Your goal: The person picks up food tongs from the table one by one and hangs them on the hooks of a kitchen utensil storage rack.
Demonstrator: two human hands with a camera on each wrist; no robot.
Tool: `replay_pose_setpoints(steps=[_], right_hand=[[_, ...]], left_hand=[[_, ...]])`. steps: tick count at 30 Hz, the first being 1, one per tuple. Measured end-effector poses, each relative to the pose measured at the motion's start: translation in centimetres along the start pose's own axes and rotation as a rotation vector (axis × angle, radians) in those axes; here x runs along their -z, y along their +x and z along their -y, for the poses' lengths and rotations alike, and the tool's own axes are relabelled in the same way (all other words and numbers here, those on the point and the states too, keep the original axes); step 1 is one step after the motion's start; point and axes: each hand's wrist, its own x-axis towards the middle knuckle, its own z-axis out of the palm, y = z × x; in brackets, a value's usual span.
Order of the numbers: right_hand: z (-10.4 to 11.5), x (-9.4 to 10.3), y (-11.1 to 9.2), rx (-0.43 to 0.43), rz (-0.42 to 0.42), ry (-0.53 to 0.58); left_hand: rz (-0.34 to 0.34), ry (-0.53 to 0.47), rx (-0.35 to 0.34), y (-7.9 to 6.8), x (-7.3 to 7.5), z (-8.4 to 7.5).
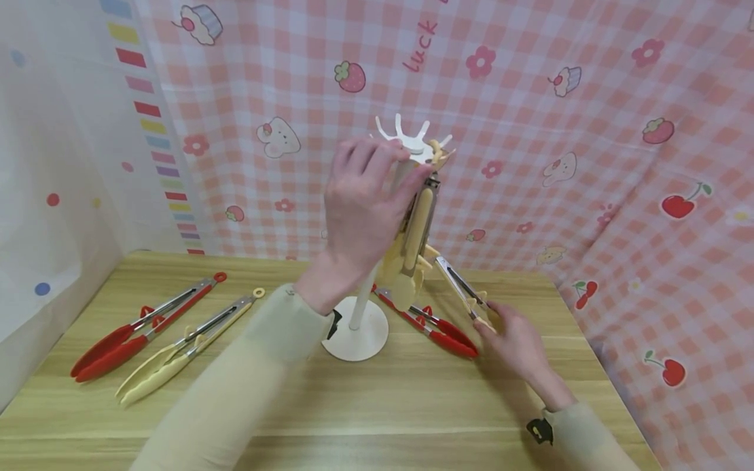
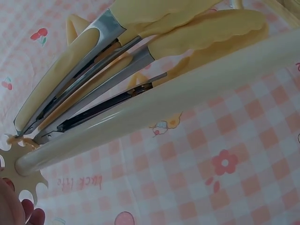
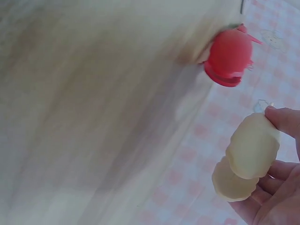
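Observation:
My left hand [image 1: 362, 203] grips the top of a white rack [image 1: 418, 148] with a ring of upturned hooks. Two pairs of cream-yellow tongs [image 2: 61, 86] hang from it, heads down alongside the white pole [image 2: 140, 115]; in the head view these hanging tongs [image 1: 418, 226] partly overlap. Lower on the right, my right hand [image 1: 518, 340] holds another pair of cream-yellow tongs [image 1: 453, 283] by the head end, handle end pointing up toward the rack. Its two scalloped tips [image 3: 255, 145] lie between thumb and fingers in the right wrist view.
Red tongs [image 1: 449, 341] lie on the wooden table [image 1: 412, 418] right of the rack's round base [image 1: 368, 340]. On the left lie red tongs [image 1: 118, 350] and cream-yellow tongs [image 1: 159, 379]. A pink checked cloth [image 1: 294, 78] hangs behind and on the right.

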Motion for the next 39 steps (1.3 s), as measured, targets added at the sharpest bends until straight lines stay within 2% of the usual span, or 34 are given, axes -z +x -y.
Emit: replay_pose_setpoints(steps=[3,9,17,24,30,35,39], right_hand=[[0.3,0.5,-0.1,-0.003,-0.037,0.014],[1.2,1.4,-0.3,-0.014,-0.112,0.038],[3.0,2.9,-1.0,0.008,-0.246,0.105],[4.5,3.9,-1.8,0.02,-0.325,0.137],[5.9,4.9,-2.3,0.034,-0.383,0.202],[6.9,5.6,-2.4,0.058,-0.443,0.281],[7.8,6.1,-2.6,0.089,-0.506,0.343]], left_hand=[[0.004,-0.033,-0.006,0.1,0.0,0.2],[0.023,-0.171,-0.013,0.0,0.1,1.0],[0.114,-0.279,-0.072,0.2,0.7,1.9],[0.072,-0.376,-0.093,0.6,1.1,2.7],[0.08,-0.368,0.008,1.2,1.7,3.2],[0.179,-0.425,0.126,1.6,2.0,3.6],[0.24,-0.488,0.193,1.6,1.9,3.8]])
